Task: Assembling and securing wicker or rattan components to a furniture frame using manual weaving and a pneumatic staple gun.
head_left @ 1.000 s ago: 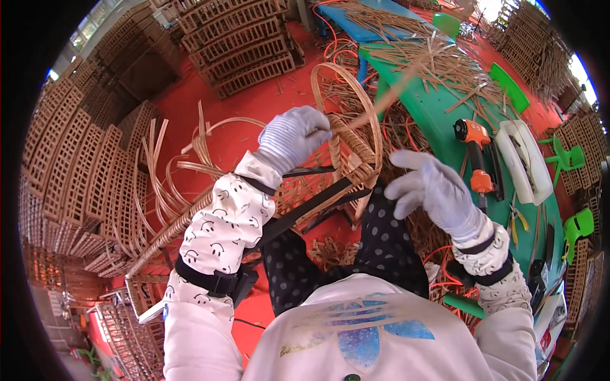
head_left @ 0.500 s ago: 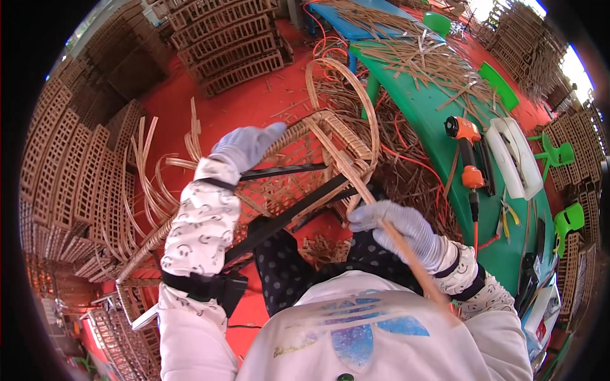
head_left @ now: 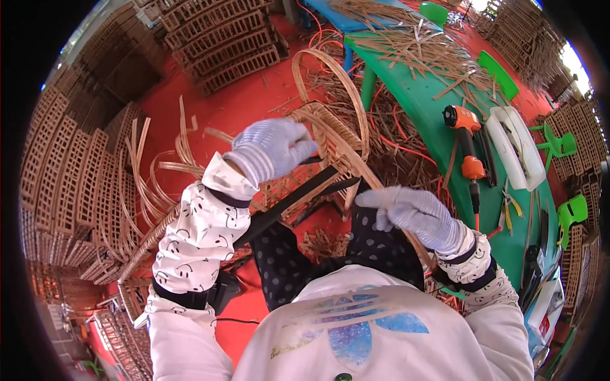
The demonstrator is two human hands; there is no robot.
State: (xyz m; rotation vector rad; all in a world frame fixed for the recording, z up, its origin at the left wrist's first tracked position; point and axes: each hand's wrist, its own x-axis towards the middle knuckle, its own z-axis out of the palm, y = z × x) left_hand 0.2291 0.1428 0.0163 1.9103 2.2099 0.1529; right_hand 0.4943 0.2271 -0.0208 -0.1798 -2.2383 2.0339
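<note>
My left hand [head_left: 270,150], in a pale knit glove, hovers by the near-left side of a woven rattan frame [head_left: 340,127] with bent cane loops. Its thumb stands apart from its curled fingers, and nothing shows between them. A flat tan rattan strip [head_left: 356,164] slants from the frame's wrapped corner down to my right hand [head_left: 416,217], also gloved. That hand closes over the strip, its index finger stretched along; the exact grip is partly hidden. Dark flat bars [head_left: 286,209] cross the frame above my knees.
A green table [head_left: 413,95] at the right carries an orange-black air tool [head_left: 468,141], a white tray [head_left: 516,149], yellow-handled pliers [head_left: 508,208] and cut strips. Stacked woven racks [head_left: 219,44] stand behind and at left. Strip scraps and an orange hose lie on the red floor.
My left hand has moved right and slightly down, toward the wrapped corner. The strip's tail has swung lower beneath my right hand, which shifted slightly right. The view has shifted a little.
</note>
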